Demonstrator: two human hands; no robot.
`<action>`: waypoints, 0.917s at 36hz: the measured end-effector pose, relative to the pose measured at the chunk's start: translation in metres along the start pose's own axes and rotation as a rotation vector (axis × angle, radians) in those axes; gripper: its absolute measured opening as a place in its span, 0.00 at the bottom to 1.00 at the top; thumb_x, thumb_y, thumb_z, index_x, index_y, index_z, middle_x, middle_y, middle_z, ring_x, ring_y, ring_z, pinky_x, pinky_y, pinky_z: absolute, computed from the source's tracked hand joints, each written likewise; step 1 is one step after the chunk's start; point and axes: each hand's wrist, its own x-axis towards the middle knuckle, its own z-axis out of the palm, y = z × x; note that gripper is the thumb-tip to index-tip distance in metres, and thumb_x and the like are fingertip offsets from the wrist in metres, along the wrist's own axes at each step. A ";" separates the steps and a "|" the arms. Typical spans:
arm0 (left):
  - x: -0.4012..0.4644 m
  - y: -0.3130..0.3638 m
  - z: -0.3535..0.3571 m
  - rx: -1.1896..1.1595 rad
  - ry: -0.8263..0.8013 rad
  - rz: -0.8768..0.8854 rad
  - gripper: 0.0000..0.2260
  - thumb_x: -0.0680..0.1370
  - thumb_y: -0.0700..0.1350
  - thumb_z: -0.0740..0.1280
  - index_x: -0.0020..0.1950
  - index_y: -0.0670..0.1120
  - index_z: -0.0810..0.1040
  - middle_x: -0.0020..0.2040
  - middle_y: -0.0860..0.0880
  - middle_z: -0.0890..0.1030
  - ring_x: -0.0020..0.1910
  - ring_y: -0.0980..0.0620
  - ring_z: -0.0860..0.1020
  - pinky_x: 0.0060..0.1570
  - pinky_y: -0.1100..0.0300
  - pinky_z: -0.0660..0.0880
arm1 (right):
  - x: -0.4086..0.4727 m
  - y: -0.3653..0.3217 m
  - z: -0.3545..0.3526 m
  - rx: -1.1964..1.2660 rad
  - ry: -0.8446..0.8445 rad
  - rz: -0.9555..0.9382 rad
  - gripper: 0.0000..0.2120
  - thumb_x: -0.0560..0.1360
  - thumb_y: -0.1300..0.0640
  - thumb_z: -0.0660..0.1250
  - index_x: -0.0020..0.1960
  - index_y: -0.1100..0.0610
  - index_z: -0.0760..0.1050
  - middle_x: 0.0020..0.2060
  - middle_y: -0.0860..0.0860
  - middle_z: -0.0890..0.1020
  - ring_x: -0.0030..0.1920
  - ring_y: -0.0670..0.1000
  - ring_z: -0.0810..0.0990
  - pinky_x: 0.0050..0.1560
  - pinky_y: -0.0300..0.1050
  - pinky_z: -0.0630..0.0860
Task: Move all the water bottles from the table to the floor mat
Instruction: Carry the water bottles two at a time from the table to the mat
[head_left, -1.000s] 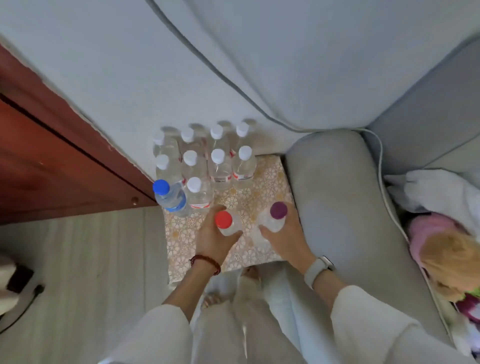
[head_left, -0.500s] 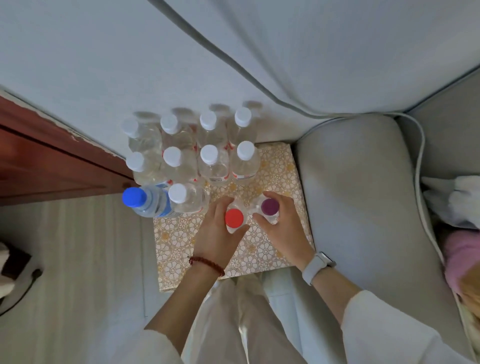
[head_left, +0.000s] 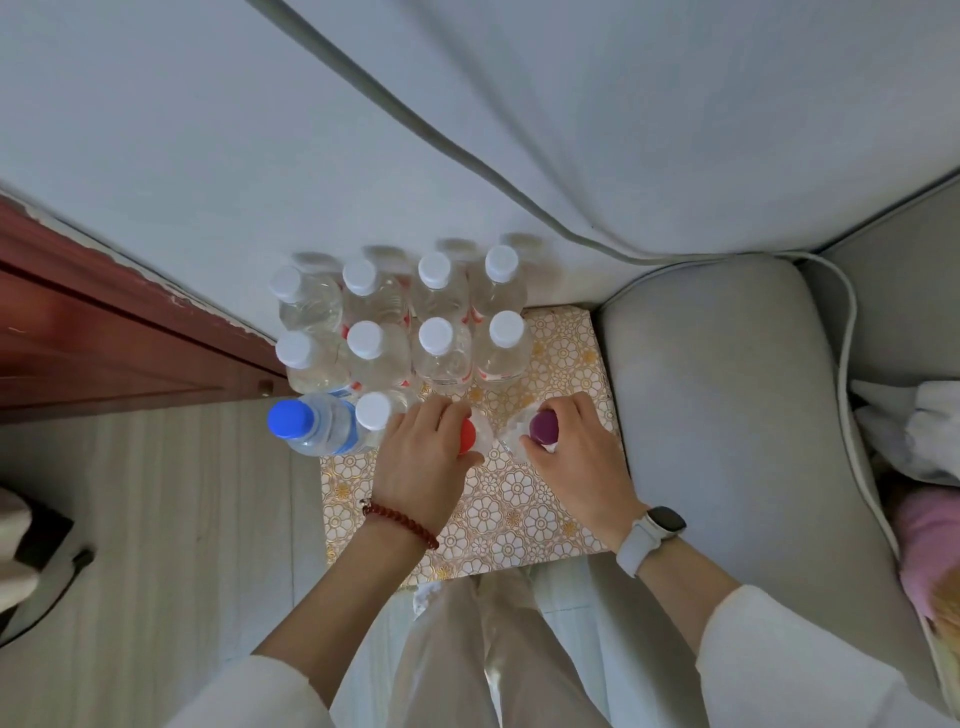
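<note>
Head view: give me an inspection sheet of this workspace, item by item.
Surface: patterned floor mat, near half bare.
Job's things: nine white-capped bottles stand upright in rows at the far end of the mat; blue-capped bottle at the left edge; red-capped bottle and purple-capped bottle in the third row.
Clutter: nothing seen on the mat.
Grips: left hand closed on the red-capped bottle; right hand closed on the purple-capped bottle.
Cables: a dark cord on the floor at far left.
Surroundings: grey sofa arm right, reddish wooden furniture left, pale cloth and something pink at far right.
</note>
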 end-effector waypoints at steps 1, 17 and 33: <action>0.002 -0.001 -0.001 0.051 0.011 0.022 0.25 0.52 0.47 0.81 0.45 0.43 0.79 0.40 0.47 0.81 0.36 0.46 0.80 0.41 0.55 0.74 | 0.002 -0.002 0.000 0.009 0.004 0.007 0.18 0.73 0.52 0.67 0.58 0.60 0.70 0.54 0.56 0.73 0.46 0.56 0.78 0.45 0.44 0.78; 0.010 -0.019 -0.002 0.169 0.041 0.006 0.24 0.60 0.51 0.78 0.53 0.51 0.75 0.45 0.52 0.82 0.47 0.47 0.80 0.59 0.37 0.66 | 0.026 -0.026 0.016 0.209 0.064 0.115 0.18 0.72 0.50 0.68 0.56 0.60 0.70 0.52 0.54 0.72 0.43 0.52 0.75 0.45 0.42 0.72; 0.005 -0.006 -0.013 0.177 -0.173 -0.068 0.30 0.67 0.53 0.71 0.67 0.50 0.67 0.59 0.50 0.78 0.62 0.47 0.74 0.65 0.37 0.61 | 0.014 -0.031 -0.012 0.185 -0.178 0.072 0.24 0.74 0.56 0.65 0.67 0.58 0.61 0.60 0.57 0.69 0.56 0.54 0.73 0.58 0.44 0.71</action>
